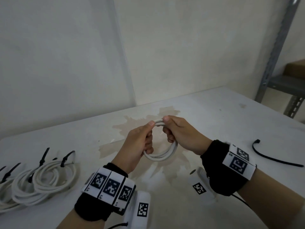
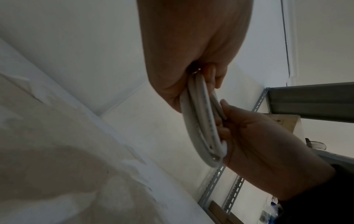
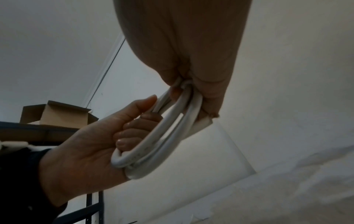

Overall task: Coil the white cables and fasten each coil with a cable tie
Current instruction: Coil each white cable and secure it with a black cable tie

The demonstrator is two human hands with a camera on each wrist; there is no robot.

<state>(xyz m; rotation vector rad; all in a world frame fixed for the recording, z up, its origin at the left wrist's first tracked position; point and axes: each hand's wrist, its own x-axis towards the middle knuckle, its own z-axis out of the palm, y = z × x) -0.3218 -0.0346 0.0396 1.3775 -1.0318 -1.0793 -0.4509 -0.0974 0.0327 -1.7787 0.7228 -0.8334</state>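
**Coil held in both hands above the table**

The left hand point(image 1: 140, 139) and right hand point(image 1: 179, 134) grip one white cable coil point(image 1: 162, 155), held clear above the table point(image 1: 214, 113). On each hand the fingers curl through the ring and the thumb presses the top strands. The coil is several round loops of smooth, thick, plastic-sheathed cable; no tie is on it. The tabletop is matt white with a tan, ragged-edged stain point(image 1: 142, 121). One loose black cable tie point(image 1: 272, 158), a thin curved strip, lies on the table to the right. Tied coils point(image 1: 41, 180) with black ties lie at the left. Wrist bands point(image 1: 109, 185) carry square black-and-white coded markers; no lettering is readable.
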